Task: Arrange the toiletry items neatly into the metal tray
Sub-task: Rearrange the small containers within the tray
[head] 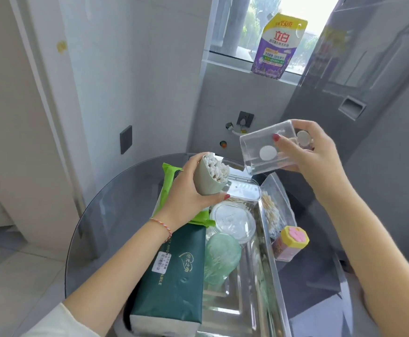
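Observation:
My left hand [186, 190] grips a grey-green cup full of white cotton swabs [210, 173], tilted above the far end of the metal tray [269, 259]. My right hand [310, 152] holds a clear plastic box [266, 149] up in the air to the right, with a few white round pads inside. In the tray lie a dark green tissue pack [174, 283], a bright green wipes pack [172, 190], a round clear lidded container [232, 221], a pale green round item [220, 254] and a clear lid [244, 190].
Right of the tray on the round glass table [106, 227] lie a bag of wooden swabs [274, 210] and a pink toothpick box with a yellow lid [291, 243]. A purple detergent pouch [276, 47] stands on the window sill. A grey cabinet rises at right.

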